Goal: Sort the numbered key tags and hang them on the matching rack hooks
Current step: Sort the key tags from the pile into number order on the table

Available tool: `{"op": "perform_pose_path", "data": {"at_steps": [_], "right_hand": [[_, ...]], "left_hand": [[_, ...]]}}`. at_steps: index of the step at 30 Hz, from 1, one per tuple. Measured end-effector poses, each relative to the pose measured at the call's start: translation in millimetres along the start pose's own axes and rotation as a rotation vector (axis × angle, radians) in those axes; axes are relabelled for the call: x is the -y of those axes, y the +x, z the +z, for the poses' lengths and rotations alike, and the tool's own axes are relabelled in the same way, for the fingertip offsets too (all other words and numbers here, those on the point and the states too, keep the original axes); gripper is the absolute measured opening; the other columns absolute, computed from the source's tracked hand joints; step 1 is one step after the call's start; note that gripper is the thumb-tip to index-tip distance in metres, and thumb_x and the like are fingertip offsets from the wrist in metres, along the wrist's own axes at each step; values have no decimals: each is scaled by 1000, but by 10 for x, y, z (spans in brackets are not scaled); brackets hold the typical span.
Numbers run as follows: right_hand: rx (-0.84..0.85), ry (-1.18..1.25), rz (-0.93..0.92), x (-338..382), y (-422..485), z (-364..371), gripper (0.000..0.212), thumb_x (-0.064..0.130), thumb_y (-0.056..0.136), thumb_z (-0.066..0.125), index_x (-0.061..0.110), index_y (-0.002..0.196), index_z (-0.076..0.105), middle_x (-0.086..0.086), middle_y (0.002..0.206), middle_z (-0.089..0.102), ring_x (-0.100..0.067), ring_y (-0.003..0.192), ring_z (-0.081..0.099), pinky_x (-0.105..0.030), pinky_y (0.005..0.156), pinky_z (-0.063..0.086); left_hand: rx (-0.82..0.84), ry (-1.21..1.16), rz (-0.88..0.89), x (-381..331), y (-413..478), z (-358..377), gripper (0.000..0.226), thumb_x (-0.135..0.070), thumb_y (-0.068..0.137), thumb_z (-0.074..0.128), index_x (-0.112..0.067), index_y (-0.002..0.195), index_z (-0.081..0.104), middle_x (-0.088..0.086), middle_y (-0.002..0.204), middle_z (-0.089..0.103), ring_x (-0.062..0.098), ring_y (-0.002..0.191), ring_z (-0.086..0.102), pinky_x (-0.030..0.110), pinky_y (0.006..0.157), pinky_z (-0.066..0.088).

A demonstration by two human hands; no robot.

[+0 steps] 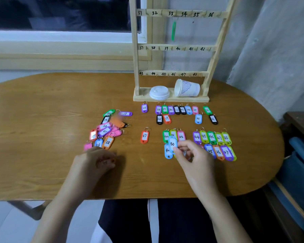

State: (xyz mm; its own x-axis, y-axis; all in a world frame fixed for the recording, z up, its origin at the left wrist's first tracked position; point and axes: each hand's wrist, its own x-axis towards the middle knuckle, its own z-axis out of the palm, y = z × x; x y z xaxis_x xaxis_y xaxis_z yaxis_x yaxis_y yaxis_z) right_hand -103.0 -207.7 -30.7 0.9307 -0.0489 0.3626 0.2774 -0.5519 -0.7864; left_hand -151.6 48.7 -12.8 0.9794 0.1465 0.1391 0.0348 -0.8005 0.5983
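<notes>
The right hand [191, 153] pinches a light blue tag marked 30 [172, 143] between thumb and fingertips, holding it upright just above the lower sorted rows on the table [60, 102], so that it partly covers the tags numbered in the forties beneath it. The tag's long axis runs roughly away from the person, with its number facing the camera. The slot it seems to belong to lies farther from the person and slightly left: a purple 30 tag [171, 109] sits in the upper row just in front of the wooden rack [172, 99], with bare table below it, between the orange 29 [167, 119] and the blue 35 [198, 118]. The right hand is clearly the nearer one for that placement, which probably needs only a short forward reach. The left hand [96, 162] rests curled on the table just below the unsorted pile [107, 130]; whether it grips anything cannot be told. On the rack, only one green tag [173, 30] hangs, under hook 33.
</notes>
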Motion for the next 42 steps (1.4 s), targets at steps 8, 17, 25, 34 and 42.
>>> {"op": "perform_pose_path", "data": {"at_steps": [8,17,25,34,42], "right_hand": [[-88,-144,-55,-140,-82,-181,10,19,82,72,21,92,70,18,75,58,5,68,50,-15,59,44],[-173,-129,20,-283,-137,-283,9,15,80,72,19,88,70,14,75,63,-5,67,54,-24,62,49],[-198,-187,-40,-304,-202,-370,12,15,78,76,17,88,70,18,76,57,-1,67,50,-16,57,44],[-169,-188,-3,-358,-206,-350,15,18,77,76,18,91,71,16,79,59,2,68,53,-11,53,45],[-46,-102,39,-191,-7,-308,9,25,83,71,26,91,69,17,80,65,-1,75,60,-18,61,51]], "left_hand": [[18,-20,100,-170,108,94,53,-1,71,78,-48,83,57,-16,82,61,-4,75,56,3,62,38],[-133,-238,154,-513,123,327,15,-5,75,75,-17,83,70,-6,81,68,8,79,58,9,63,42],[-138,-458,95,-752,154,517,19,-9,86,65,-20,101,69,0,81,66,9,70,67,18,64,52],[-127,-647,-1,-852,151,555,10,-7,86,63,-16,89,66,5,81,69,11,72,70,31,72,56],[-116,-739,-22,-904,258,561,8,-9,87,63,-15,88,68,0,79,72,13,76,70,25,72,56]]}}
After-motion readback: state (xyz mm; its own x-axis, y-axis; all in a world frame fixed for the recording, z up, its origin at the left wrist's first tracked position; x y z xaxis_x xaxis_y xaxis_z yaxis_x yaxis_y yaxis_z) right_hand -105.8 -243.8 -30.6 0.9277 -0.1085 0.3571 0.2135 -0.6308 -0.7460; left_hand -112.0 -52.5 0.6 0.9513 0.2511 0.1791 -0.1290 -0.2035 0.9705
